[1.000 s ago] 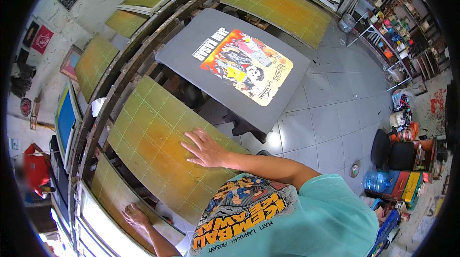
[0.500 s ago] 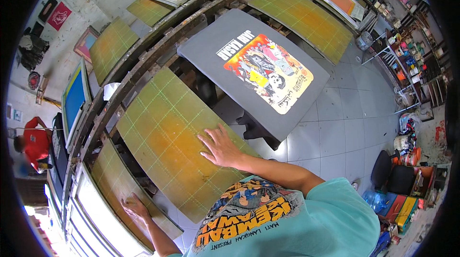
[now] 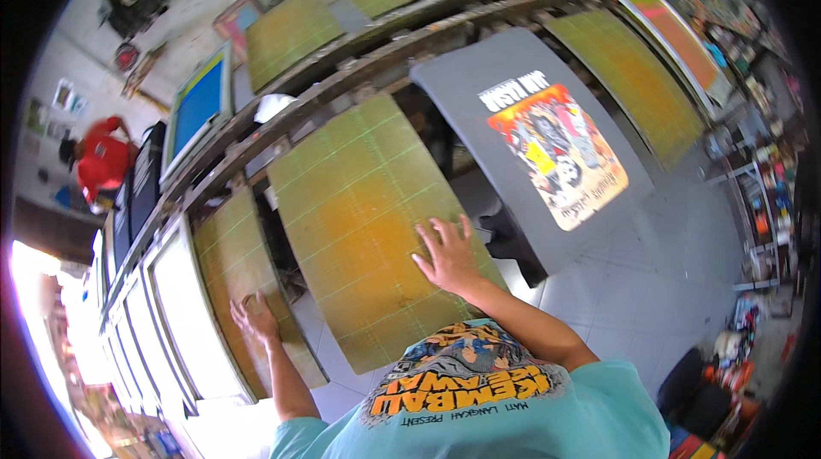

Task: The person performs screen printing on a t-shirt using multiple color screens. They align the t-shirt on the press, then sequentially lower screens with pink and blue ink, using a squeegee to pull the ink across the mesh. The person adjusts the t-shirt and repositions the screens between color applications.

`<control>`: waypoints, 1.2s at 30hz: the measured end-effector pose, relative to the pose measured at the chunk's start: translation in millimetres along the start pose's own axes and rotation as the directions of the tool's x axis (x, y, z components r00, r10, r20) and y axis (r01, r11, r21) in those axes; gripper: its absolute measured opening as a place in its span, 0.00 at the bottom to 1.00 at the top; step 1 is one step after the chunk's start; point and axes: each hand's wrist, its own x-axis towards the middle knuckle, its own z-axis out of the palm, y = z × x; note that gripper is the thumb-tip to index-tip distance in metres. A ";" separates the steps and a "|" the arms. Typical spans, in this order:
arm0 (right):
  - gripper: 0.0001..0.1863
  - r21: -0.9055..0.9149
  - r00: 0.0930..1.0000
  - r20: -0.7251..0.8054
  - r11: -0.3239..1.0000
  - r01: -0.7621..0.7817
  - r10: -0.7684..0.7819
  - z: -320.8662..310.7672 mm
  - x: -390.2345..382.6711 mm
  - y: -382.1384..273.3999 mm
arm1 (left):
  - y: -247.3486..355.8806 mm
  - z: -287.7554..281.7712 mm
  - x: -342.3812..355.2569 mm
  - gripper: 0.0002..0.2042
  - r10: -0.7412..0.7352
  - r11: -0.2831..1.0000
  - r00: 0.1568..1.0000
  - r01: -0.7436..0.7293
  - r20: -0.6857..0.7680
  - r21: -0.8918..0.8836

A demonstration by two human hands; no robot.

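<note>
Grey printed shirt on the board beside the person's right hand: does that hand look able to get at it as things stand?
Probably yes: the right hand is spread and empty over the green-gridded board, the grey printed shirt lies just across a gap, and nothing visible stands between them.

The middle board [image 3: 355,211] lies bare left of and beyond the right hand [image 3: 451,260], open from above. A narrow gap separates it from the left board [image 3: 231,258]. Dark cloth [image 3: 520,255] hangs on its right, a rail [image 3: 363,78] crosses the far end, and a white screen [image 3: 184,305] flanks the left board.
</note>
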 end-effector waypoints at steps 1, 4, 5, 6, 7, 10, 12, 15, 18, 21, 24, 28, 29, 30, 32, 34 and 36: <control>0.31 0.017 1.000 0.010 1.000 0.000 0.000 -3.2 0.0 -1.7 | 0.2 0.1 0.5 0.25 -0.028 0.999 0.999 0.029 0.018 -0.027; 0.29 0.022 1.000 0.013 1.000 0.014 -0.015 -4.3 0.6 0.6 | 10.8 -4.7 1.8 0.27 -0.111 0.990 0.987 0.120 0.113 -0.080; 0.29 0.017 1.000 0.010 1.000 0.020 -0.020 -4.2 1.4 0.7 | 13.3 -6.4 2.2 0.28 -0.136 0.984 0.979 0.150 0.152 -0.091; 0.27 0.021 1.000 0.001 1.000 0.022 -0.022 -4.0 2.0 0.1 | 13.2 -6.5 2.9 0.31 -0.165 0.981 0.974 0.178 0.156 -0.076; 0.27 0.024 1.000 0.000 0.999 0.026 -0.026 -4.4 2.3 -0.2 | 13.7 -6.9 2.5 0.31 -0.173 0.979 0.974 0.187 0.150 -0.085; 0.25 0.032 0.999 -0.008 0.999 0.034 -0.033 -4.6 2.5 0.1 | 12.5 -7.6 0.6 0.32 -0.176 0.974 0.976 0.192 0.131 -0.123; 0.25 0.040 0.999 -0.016 0.999 0.037 -0.037 -4.7 3.0 1.1 | 8.1 -5.8 1.3 0.32 -0.156 0.972 0.981 0.174 0.118 -0.157; 0.25 0.043 0.999 -0.009 0.999 0.031 -0.031 -6.4 3.1 0.1 | 0.6 -4.6 1.4 0.32 -0.154 0.963 0.980 0.176 0.123 -0.202; 0.24 0.039 0.999 -0.016 0.999 0.031 -0.030 -4.9 2.7 1.3 | 3.4 -3.6 1.9 0.31 -0.165 0.962 0.979 0.186 0.119 -0.198; 0.24 0.042 0.999 -0.028 0.998 0.039 -0.038 -5.9 3.8 -0.3 | 8.1 -4.8 3.1 0.30 -0.218 0.962 0.965 0.237 0.144 -0.136; 0.24 0.059 0.999 -0.023 0.998 0.038 -0.037 -6.5 3.9 -0.7 | 9.8 -7.7 2.8 0.30 -0.218 0.961 0.965 0.238 0.144 -0.141; 0.23 0.052 1.000 -0.012 0.998 0.028 -0.027 -6.6 3.1 -1.2 | 10.9 -9.0 3.5 0.30 -0.203 0.963 0.971 0.221 0.126 -0.151; 0.24 0.047 1.000 -0.006 0.999 0.023 -0.023 -6.9 2.8 -1.0 | 12.0 -9.0 4.2 0.29 -0.197 0.965 0.973 0.214 0.121 -0.150; 0.24 0.042 1.000 -0.002 0.999 0.017 -0.017 -7.0 2.7 -0.9 | 13.3 -9.0 5.4 0.29 -0.190 0.967 0.975 0.206 0.115 -0.150; 0.24 0.029 1.000 0.001 0.999 0.015 -0.015 -5.9 1.3 0.0 | 10.7 -4.5 6.4 0.29 -0.198 0.968 0.974 0.211 0.109 -0.135; 0.24 0.022 1.000 0.009 1.000 0.009 -0.009 -4.9 0.8 0.8 | 2.9 1.7 6.9 0.28 -0.180 0.976 0.980 0.189 0.088 -0.109; 0.24 0.018 1.000 0.021 1.000 0.005 -0.005 -4.8 0.6 2.4 | 2.8 3.2 4.4 0.29 -0.168 0.978 0.980 0.179 0.106 -0.109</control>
